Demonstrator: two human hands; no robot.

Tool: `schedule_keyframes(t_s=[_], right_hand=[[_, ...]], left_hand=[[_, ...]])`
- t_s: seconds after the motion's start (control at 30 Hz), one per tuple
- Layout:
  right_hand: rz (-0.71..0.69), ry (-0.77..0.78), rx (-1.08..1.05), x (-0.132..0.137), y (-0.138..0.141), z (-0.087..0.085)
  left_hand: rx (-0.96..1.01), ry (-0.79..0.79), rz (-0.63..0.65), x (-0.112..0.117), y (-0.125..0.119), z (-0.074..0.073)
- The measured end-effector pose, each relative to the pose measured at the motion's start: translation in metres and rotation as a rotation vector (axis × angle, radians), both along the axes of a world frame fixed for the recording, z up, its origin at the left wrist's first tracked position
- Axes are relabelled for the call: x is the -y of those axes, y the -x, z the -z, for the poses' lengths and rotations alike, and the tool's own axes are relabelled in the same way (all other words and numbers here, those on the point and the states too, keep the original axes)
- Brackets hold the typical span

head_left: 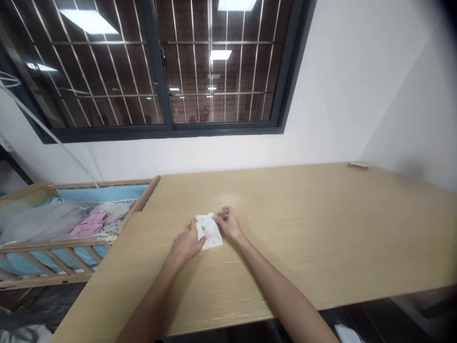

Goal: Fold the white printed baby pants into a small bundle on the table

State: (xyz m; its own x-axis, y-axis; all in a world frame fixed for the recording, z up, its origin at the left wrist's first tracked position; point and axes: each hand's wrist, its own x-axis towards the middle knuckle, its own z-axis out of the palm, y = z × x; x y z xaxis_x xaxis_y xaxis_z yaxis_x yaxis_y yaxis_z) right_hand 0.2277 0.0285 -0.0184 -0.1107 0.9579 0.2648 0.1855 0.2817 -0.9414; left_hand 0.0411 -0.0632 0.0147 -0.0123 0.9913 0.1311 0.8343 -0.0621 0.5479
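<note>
A small white folded cloth [209, 230] with a printed label lies on the light wooden table [321, 228]. My left hand [187, 245] rests on the cloth's left edge with fingers curled over it. My right hand [228, 223] pinches the cloth's upper right corner. Both forearms reach in from the bottom of the view.
A wooden baby crib [71, 238] with blue padding, a pink garment [89, 225] and pale fabric stands left of the table. A barred window fills the wall above. A small flat object [358, 165] lies at the table's far right edge.
</note>
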Motion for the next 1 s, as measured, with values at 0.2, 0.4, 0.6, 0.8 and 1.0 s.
schedule_keyframes(t_s=[0.2,0.4,0.6,0.8,1.0], right_hand=[[-0.128,-0.28,0.27,0.013,-0.003,-0.015],[-0.669,-0.302,0.542,0.045,0.004,-0.037],[-0.707,-0.203,0.706,0.027,0.002,-0.03],[-0.552,-0.212,0.749,0.003,0.001,-0.015],[-0.353,-0.248,0.564,-0.002,-0.002,0.002]], left_hand=[[-0.184,-0.139,0.119,0.012,-0.009,-0.017],[-0.278,-0.152,0.448,0.03,-0.032,-0.011],[-0.366,-0.088,0.507,0.033,-0.033,-0.011],[-0.402,-0.051,0.493,0.031,-0.032,-0.008],[-0.332,-0.043,0.267,0.023,-0.026,-0.012]])
